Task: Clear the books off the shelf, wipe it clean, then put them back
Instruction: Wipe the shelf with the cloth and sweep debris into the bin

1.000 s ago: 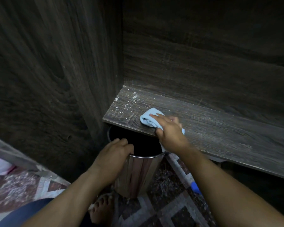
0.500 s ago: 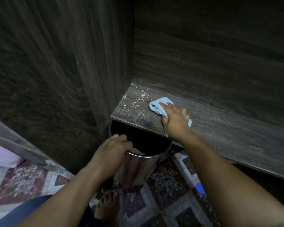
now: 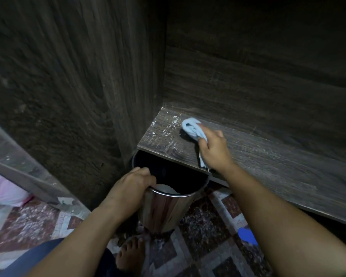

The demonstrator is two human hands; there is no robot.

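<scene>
1. Dark wood grain ran over everything: a side panel (image 3: 88,76) on the left, a back panel (image 3: 248,76) behind, and the shelf (image 3: 278,162) jutting out low where the 2 met.
2. White specks of dust (image 3: 169,126) lay scattered over the shelf's left end, close to the side panel.
3. The right hand (image 3: 214,150) was on the shelf just right of those specks. Its fingers were curled round a bunched pale-blue cloth (image 3: 191,127), pressing it to the board. 1 loose end of the cloth trailed under the wrist to the shelf's front edge.
4. The left hand (image 3: 130,184) gripped the near rim of a shiny metal bin (image 3: 168,210), with its fingers hooked over the edge.
5. The bin was just below the shelf's left front corner, its far rim tucked under the board. From where I stood I couldn't tell whether it rested on the floor or was lifted. Something pale (image 3: 165,189) lay inside against the near wall.
6. Below was a patterned tile floor (image 3: 198,252) in maroon and white, dusted with white in places. 1 bare foot (image 3: 131,254) stood by the bin's base. A small blue object (image 3: 247,235) showed beside the right forearm, and pink fabric (image 3: 2,188) lay at the far left.
</scene>
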